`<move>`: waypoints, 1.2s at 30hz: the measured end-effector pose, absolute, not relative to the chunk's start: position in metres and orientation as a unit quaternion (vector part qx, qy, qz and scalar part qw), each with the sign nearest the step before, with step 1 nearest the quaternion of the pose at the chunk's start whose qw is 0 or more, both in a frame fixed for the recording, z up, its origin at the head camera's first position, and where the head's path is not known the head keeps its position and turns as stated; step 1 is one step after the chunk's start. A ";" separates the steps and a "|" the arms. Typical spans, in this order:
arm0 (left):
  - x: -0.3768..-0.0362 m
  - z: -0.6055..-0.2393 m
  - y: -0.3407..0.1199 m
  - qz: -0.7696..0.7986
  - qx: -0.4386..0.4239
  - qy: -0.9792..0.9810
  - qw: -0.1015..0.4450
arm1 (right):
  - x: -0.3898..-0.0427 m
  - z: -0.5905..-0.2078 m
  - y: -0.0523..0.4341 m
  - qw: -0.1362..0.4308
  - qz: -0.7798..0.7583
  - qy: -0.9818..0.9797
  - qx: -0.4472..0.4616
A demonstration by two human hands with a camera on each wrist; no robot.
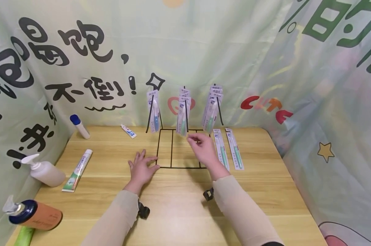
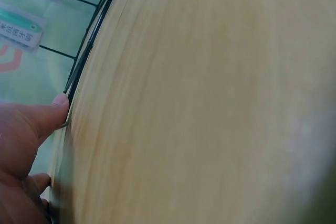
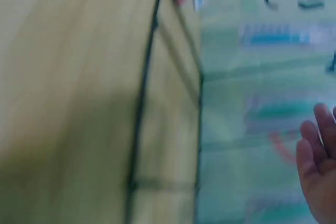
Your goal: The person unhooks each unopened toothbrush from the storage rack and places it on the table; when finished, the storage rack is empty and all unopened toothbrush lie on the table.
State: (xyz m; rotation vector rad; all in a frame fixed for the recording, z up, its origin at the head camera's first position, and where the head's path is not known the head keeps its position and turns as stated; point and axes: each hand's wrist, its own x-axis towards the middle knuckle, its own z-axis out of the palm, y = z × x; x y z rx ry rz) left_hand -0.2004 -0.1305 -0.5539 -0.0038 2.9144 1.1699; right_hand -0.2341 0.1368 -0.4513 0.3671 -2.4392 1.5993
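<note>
A black wire display rack (image 1: 182,167) stands at the back of the table. Packaged toothbrushes hang from it in three groups: a blue one (image 1: 155,116) at left, green ones (image 1: 182,118) in the middle and more green ones (image 1: 210,112) at right. My left hand (image 1: 142,171) rests at the base's front left corner, fingers spread; its thumb (image 2: 55,109) touches the wire in the left wrist view. My right hand (image 1: 203,150) hovers just below and right of the middle group, holding nothing. Its fingers (image 3: 315,142) look loosely extended in the right wrist view.
Two packaged toothbrushes (image 1: 221,150) (image 1: 235,150) lie right of the rack. To the left are a small toothpaste tube (image 1: 128,131), a larger tube (image 1: 77,171), a blue-capped white bottle (image 1: 80,126), a white pump bottle (image 1: 47,172) and an orange pump bottle (image 1: 43,214).
</note>
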 end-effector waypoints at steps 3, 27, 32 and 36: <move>-0.201 -0.556 -0.132 0.374 0.001 0.927 -0.001 | -0.241 -0.434 0.108 0.043 0.542 -0.817 0.193; -0.202 -0.556 -0.132 0.362 0.006 0.932 -0.010 | -0.299 -0.410 0.007 0.033 0.587 -0.804 0.088; -0.202 -0.556 -0.132 0.363 0.005 0.932 -0.014 | -0.302 -0.408 0.004 0.044 0.577 -0.811 0.091; -0.202 -0.556 -0.133 0.364 0.005 0.931 -0.017 | -0.303 -0.406 0.001 0.046 0.579 -0.810 0.081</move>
